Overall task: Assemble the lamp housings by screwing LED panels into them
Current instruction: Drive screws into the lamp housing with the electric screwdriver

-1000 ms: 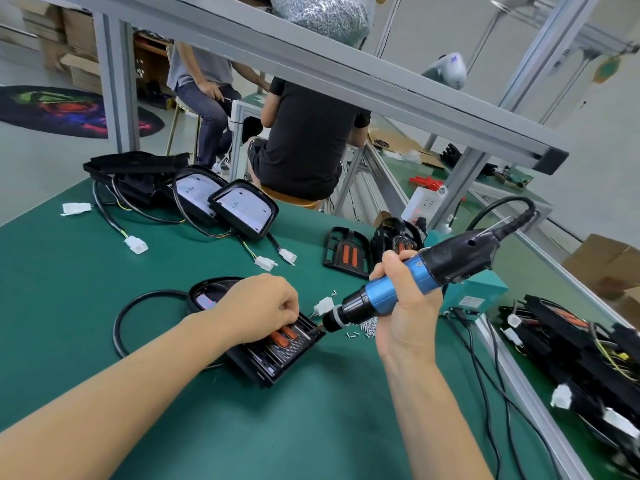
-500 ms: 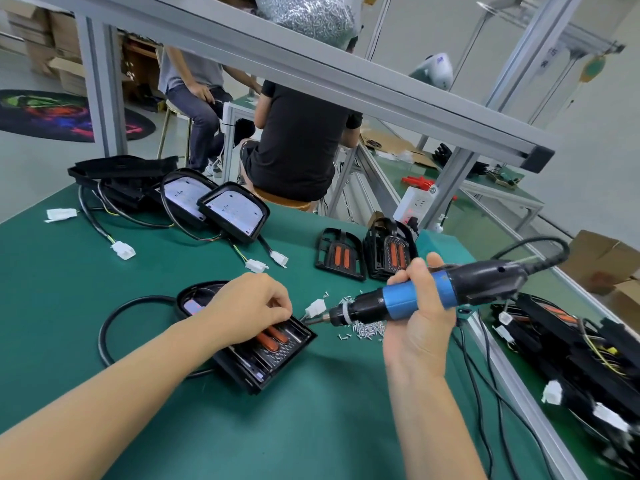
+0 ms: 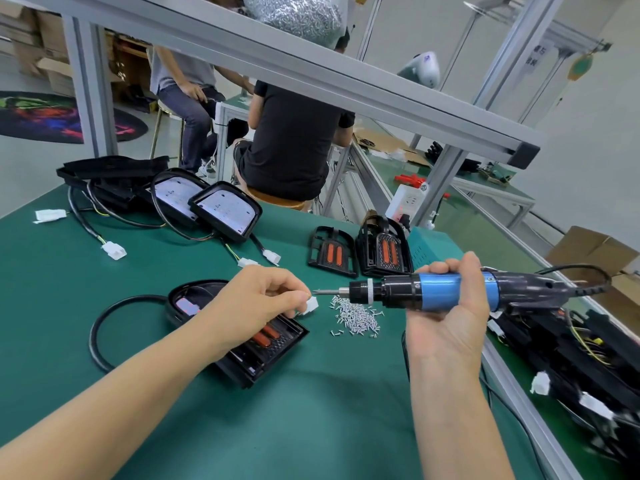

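The lamp housing [image 3: 242, 337] lay at centre-left on the table [image 3: 311, 427]. The left hand [image 3: 256, 303] pinched at the bit tip, probably a screw; the right hand [image 3: 446, 306] gripped the screwdriver [image 3: 433, 292] level. Best seat it square before driving.

Lifted my right hand [image 3: 446, 327] and leveled the electric screwdriver [image 3: 440, 292]; a second ago it angled down into the lamp housing [image 3: 273, 344]. Bit now points at my left hand [image 3: 258, 303], which came off the housing, fingertips pinched at the tip.
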`<action>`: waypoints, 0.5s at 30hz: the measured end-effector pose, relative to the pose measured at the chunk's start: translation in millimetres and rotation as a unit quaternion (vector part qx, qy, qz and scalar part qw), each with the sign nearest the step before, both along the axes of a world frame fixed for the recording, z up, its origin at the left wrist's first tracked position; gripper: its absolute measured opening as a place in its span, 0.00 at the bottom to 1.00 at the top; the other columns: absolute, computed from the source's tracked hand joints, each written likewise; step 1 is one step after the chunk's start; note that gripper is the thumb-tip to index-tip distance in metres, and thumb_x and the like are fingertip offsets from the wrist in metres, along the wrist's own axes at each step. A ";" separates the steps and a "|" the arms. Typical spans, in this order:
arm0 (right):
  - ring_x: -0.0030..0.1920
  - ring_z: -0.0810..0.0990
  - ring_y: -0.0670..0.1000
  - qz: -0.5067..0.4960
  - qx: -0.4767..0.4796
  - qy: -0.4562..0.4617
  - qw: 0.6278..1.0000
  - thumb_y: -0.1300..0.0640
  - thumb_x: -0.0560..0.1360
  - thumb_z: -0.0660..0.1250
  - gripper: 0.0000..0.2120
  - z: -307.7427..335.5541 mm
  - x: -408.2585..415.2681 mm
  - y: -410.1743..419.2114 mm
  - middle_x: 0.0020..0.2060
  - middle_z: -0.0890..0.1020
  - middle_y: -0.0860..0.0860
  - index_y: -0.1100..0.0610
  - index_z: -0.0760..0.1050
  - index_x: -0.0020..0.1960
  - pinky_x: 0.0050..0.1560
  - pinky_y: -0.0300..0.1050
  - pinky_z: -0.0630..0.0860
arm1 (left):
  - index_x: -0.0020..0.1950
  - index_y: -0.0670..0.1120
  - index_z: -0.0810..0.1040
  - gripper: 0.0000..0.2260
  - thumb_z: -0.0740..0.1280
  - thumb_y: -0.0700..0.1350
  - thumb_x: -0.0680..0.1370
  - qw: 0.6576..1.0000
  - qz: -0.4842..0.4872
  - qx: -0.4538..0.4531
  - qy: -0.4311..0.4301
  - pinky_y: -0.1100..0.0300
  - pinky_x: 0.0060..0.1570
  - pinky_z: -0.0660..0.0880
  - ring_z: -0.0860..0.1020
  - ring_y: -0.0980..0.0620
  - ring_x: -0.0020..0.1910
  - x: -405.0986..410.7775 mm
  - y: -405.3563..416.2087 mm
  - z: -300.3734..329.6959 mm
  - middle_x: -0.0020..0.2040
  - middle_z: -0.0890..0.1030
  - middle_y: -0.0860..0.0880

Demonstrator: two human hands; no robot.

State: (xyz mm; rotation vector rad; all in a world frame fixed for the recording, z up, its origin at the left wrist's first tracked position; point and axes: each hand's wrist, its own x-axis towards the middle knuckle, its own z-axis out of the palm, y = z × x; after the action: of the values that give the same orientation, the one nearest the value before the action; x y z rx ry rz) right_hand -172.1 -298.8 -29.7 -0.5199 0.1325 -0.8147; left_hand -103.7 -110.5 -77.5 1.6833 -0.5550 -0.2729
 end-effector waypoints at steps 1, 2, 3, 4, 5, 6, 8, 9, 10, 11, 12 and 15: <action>0.31 0.77 0.45 0.004 0.000 -0.001 1.000 0.58 0.61 0.75 0.20 0.5 -0.1 1.1 0.32 0.78 0.46 0.54 0.71 0.49 0.43 0.40 0.78 | 0.41 0.44 0.82 0.05 0.68 0.38 0.76 1.000 0.000 -0.005 0.005 0.71 0.41 0.74 0.77 0.59 0.34 -1.3 0.6 1.1 0.38 0.84 0.48; 0.31 0.77 0.45 0.007 -0.001 -0.001 1.000 0.58 0.60 0.75 0.20 0.7 0.0 1.9 0.32 0.77 0.46 0.54 0.71 0.49 0.42 0.40 0.78 | 0.41 0.44 0.82 0.05 0.68 0.38 0.76 1.000 0.002 -0.011 0.010 0.71 0.40 0.74 0.77 0.58 0.34 -2.2 1.4 1.8 0.38 0.84 0.48; 0.31 0.77 0.45 0.010 -0.001 -0.001 1.000 0.58 0.60 0.75 0.20 0.7 0.0 2.6 0.31 0.77 0.46 0.54 0.71 0.49 0.42 0.40 0.78 | 0.41 0.43 0.82 0.05 0.68 0.37 0.76 1.000 0.004 -0.017 0.014 0.71 0.40 0.73 0.77 0.58 0.33 -3.0 2.3 2.4 0.37 0.84 0.48; 0.30 0.77 0.45 0.014 0.000 -0.001 1.000 0.58 0.60 0.75 0.20 0.9 0.1 3.3 0.31 0.77 0.46 0.53 0.71 0.48 0.41 0.40 0.78 | 0.41 0.43 0.82 0.05 0.68 0.37 0.76 1.000 0.007 -0.022 0.018 0.72 0.39 0.73 0.77 0.58 0.33 -3.6 3.1 2.7 0.36 0.84 0.48; 0.30 0.77 0.45 0.019 0.001 -0.001 1.000 0.58 0.61 0.75 0.19 1.1 0.0 4.3 0.31 0.77 0.46 0.53 0.71 0.48 0.41 0.40 0.78 | 0.41 0.44 0.82 0.05 0.68 0.37 0.76 0.999 0.009 -0.026 0.019 0.72 0.39 0.73 0.77 0.58 0.33 -4.3 4.0 2.9 0.36 0.84 0.49; 0.31 0.77 0.45 0.023 0.000 -0.001 1.000 0.58 0.61 0.75 0.19 1.4 0.1 5.3 0.31 0.77 0.46 0.53 0.71 0.48 0.41 0.40 0.78 | 0.41 0.44 0.82 0.06 0.68 0.37 0.76 0.999 0.009 -0.027 0.018 0.72 0.39 0.73 0.77 0.58 0.33 -4.7 4.9 2.8 0.36 0.84 0.49; 0.30 0.77 0.45 0.028 -0.002 0.001 1.000 0.58 0.61 0.74 0.18 1.8 0.1 7.1 0.31 0.77 0.46 0.53 0.71 0.48 0.40 0.40 0.78 | 0.40 0.45 0.82 0.06 0.68 0.37 0.76 0.999 0.011 -0.029 0.017 0.72 0.39 0.73 0.77 0.58 0.33 -4.7 6.9 2.2 0.37 0.84 0.49; 0.30 0.77 0.45 0.029 -0.001 0.001 1.000 0.59 0.61 0.74 0.18 1.9 0.2 7.7 0.31 0.77 0.46 0.53 0.72 0.47 0.39 0.40 0.78 | 0.40 0.46 0.82 0.07 0.68 0.37 0.76 0.999 0.010 -0.030 0.017 0.71 0.39 0.73 0.77 0.57 0.33 -4.6 8.0 2.0 0.37 0.84 0.49; 0.30 0.77 0.45 0.030 0.000 0.001 1.000 0.59 0.61 0.74 0.17 2.0 0.3 8.2 0.31 0.78 0.46 0.53 0.72 0.47 0.38 0.39 0.78 | 0.39 0.46 0.83 0.07 0.69 0.37 0.75 0.999 0.008 -0.031 0.018 0.71 0.40 0.74 0.77 0.57 0.33 -4.5 9.0 1.8 0.37 0.84 0.49; 0.30 0.77 0.45 0.031 0.002 0.001 1.000 0.59 0.61 0.74 0.17 2.1 0.3 8.6 0.31 0.78 0.46 0.53 0.72 0.47 0.38 0.39 0.79 | 0.39 0.46 0.83 0.07 0.69 0.37 0.75 0.999 0.004 -0.033 0.019 0.70 0.40 0.74 0.77 0.57 0.34 -4.7 9.9 1.8 0.37 0.84 0.49; 0.30 0.77 0.45 0.033 0.003 0.001 0.999 0.59 0.61 0.74 0.17 2.4 0.3 8.8 0.31 0.78 0.46 0.53 0.72 0.47 0.39 0.40 0.79 | 0.39 0.46 0.83 0.07 0.69 0.37 0.75 0.999 -0.001 -0.035 0.019 0.69 0.41 0.74 0.77 0.58 0.34 -4.9 10.8 1.9 0.37 0.84 0.48; 0.31 0.77 0.45 0.041 -0.001 0.000 0.999 0.59 0.61 0.75 0.17 3.2 0.9 9.8 0.32 0.77 0.46 0.53 0.72 0.46 0.42 0.40 0.78 | 0.40 0.49 0.84 0.08 0.69 0.37 0.75 0.999 -0.012 -0.037 0.015 0.67 0.42 0.74 0.77 0.57 0.34 -5.1 13.9 2.7 0.39 0.84 0.47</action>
State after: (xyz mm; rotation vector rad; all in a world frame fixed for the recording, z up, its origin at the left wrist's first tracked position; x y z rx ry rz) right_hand -171.1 -289.0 -26.5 -0.5240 0.1101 -0.7342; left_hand -108.8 -96.6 -74.7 1.5997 -0.5579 -0.2910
